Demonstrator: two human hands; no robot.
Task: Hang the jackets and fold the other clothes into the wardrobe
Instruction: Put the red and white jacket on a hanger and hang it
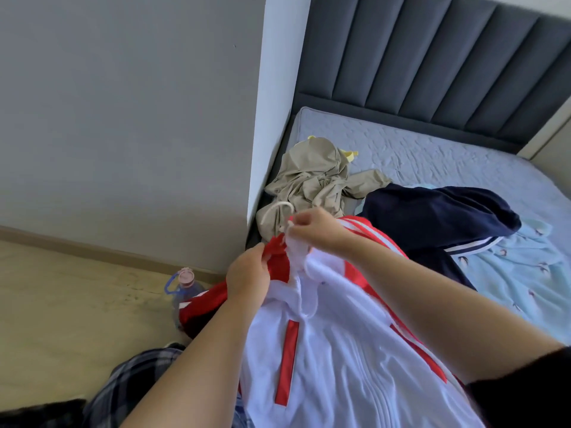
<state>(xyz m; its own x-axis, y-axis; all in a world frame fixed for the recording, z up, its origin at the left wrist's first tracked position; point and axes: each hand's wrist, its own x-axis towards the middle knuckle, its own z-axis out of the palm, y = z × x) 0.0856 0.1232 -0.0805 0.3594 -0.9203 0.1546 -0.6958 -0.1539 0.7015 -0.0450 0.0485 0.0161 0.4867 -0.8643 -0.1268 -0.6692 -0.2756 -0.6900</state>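
The left hand (pixel 248 274) grips the red collar of the white-and-red zip-up track jacket (pixel 324 350), held at six o'clock over the bed's edge. The right hand (pixel 318 228) pinches its white collar beside the cream plastic hanger hook (pixel 276 210) at twelve o'clock.
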